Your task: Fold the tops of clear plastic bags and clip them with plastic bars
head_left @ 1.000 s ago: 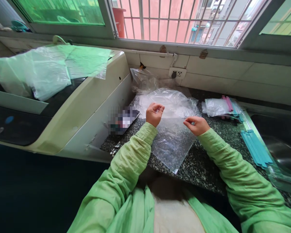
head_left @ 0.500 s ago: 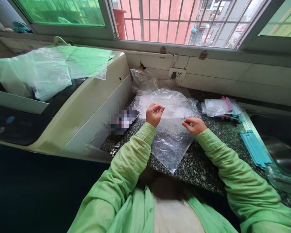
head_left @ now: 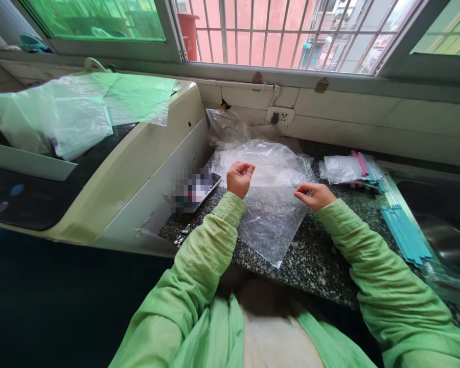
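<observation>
A clear plastic bag (head_left: 270,217) is stretched between my hands, its lower corner pointing toward me over the speckled counter. My left hand (head_left: 239,179) is closed in a pinch at the bag's upper left side. On the upper right, the thumb and forefinger of my right hand (head_left: 315,196) pinch the other side. Just behind lie more clear plastic bags (head_left: 266,156), spread out and crinkled; the held bag's far edge is hard to tell from them.
Left of the counter (head_left: 318,255) stands a washing machine (head_left: 176,120) with plastic sheets (head_left: 80,128) on top. A phone (head_left: 210,190) lies near it. To the right are small bags with pink and teal strips (head_left: 345,169), loose teal strips (head_left: 405,235) and a sink (head_left: 448,235).
My hands have moved slightly farther apart, the right one to the right and the left one a little left. The bag's lower corner has shifted slightly right and up.
</observation>
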A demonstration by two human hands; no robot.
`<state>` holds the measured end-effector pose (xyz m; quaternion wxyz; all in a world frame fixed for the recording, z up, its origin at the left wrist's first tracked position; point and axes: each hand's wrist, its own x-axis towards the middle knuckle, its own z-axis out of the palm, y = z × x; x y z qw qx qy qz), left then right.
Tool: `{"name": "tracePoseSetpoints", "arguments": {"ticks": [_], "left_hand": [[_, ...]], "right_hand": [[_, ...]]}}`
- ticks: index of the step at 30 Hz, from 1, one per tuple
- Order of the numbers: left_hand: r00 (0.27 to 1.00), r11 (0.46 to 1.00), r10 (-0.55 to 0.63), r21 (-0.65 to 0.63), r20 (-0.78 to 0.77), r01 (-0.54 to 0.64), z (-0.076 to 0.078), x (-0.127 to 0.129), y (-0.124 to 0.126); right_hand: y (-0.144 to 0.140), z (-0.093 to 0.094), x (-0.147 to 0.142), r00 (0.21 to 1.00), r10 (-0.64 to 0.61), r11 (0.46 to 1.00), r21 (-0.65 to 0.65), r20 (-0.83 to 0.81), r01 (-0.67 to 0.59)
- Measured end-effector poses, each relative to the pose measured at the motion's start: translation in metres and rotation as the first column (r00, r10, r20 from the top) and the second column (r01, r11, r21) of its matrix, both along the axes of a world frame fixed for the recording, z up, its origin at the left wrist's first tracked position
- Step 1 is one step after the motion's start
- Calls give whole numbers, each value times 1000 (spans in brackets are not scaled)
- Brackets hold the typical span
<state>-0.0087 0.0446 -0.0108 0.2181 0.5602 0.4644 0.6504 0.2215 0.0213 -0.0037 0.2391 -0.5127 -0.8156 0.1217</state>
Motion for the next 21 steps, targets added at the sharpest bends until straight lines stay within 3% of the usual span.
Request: {"name": "tracePoseSetpoints", "arguments": {"ticks": [6,21], "left_hand": [[1000,1000,4,-2,-10,-4,1,0,-1],[998,998,57,-27,29,-56,1,-3,3]], "right_hand": [[1,-1,1,999,43,999,-22,14,-43],[5,-1,8,1000,-27,999,-25,-4,27]]}}
